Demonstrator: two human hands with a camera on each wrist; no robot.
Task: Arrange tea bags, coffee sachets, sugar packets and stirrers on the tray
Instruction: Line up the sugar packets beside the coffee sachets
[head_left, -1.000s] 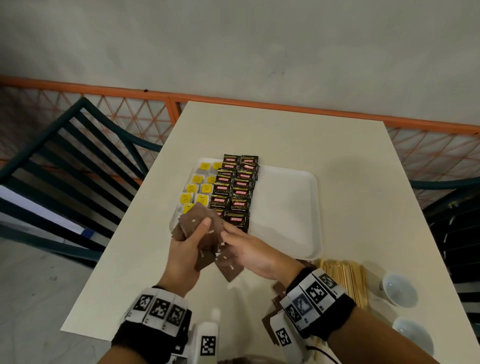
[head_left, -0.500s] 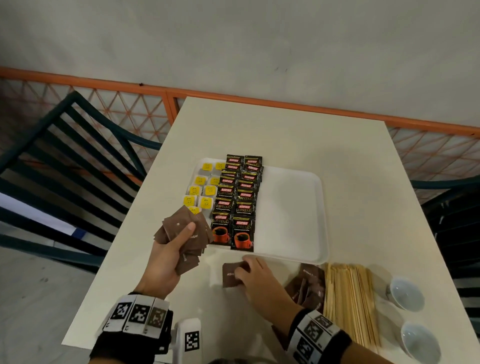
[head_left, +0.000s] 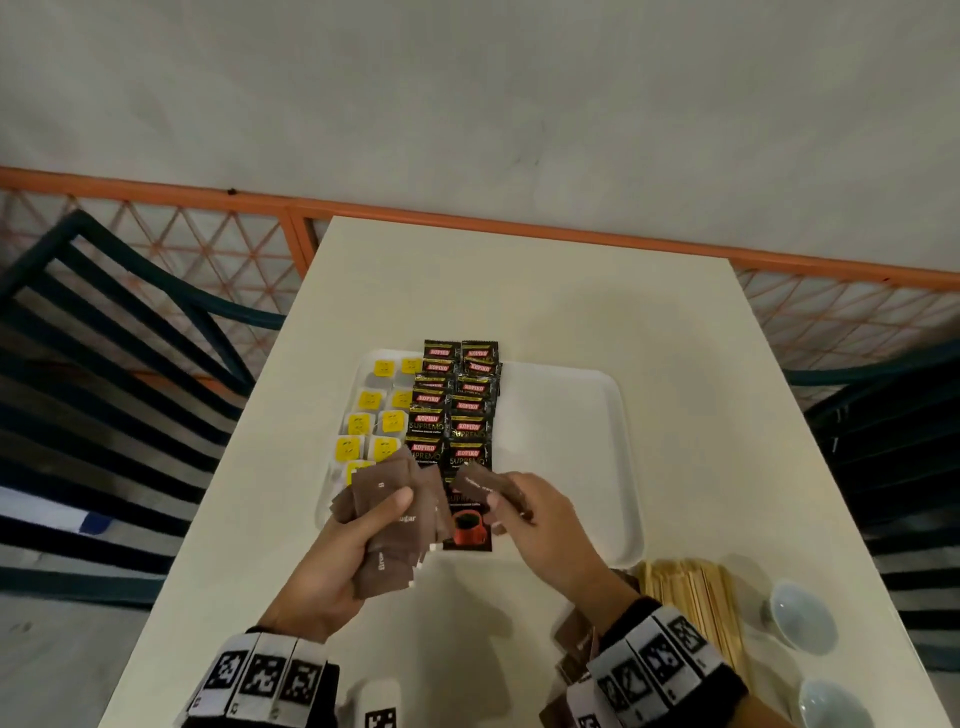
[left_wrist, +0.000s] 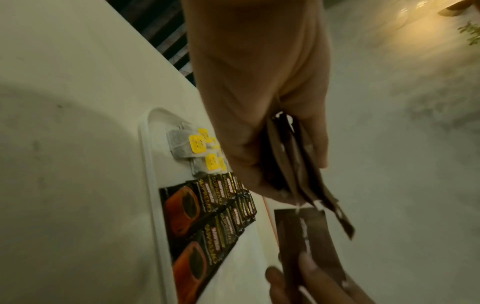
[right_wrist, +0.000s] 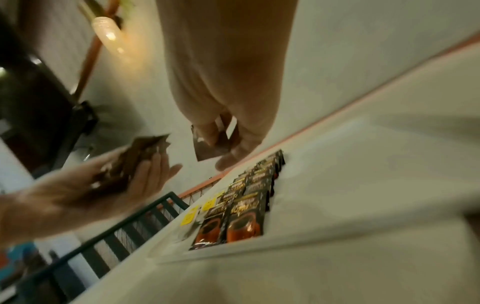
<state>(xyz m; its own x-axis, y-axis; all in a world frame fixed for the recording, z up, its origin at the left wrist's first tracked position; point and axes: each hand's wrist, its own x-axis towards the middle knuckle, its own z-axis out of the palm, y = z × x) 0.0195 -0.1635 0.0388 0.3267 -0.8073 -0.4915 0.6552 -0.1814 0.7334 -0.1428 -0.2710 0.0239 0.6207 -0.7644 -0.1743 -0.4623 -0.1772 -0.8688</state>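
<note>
cream table (head_left: 519, 291): left hand (head_left: 332, 566) grips "sugar" packets (head_left: 395, 514); right hand (head_left: 540, 525) pinches one, seemingly; "kopiko supremo" sachets (head_left: 457, 410).

left hand (head_left: 340, 564): raised, fingers and thumb curled round a fanned stack of brown paper sugar packets (head_left: 395, 514) | right hand (head_left: 540, 525): raised just beside it, pinching one brown paper sugar packet (head_left: 485, 484) | wrists: marker-printed bands on both

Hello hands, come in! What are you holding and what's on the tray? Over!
Left hand grips a stack of brown sugar packets. Right hand pinches one sugar packet. Tray holds tea bags and coffee sachets; right half bare. Stirrers still on table.
</note>
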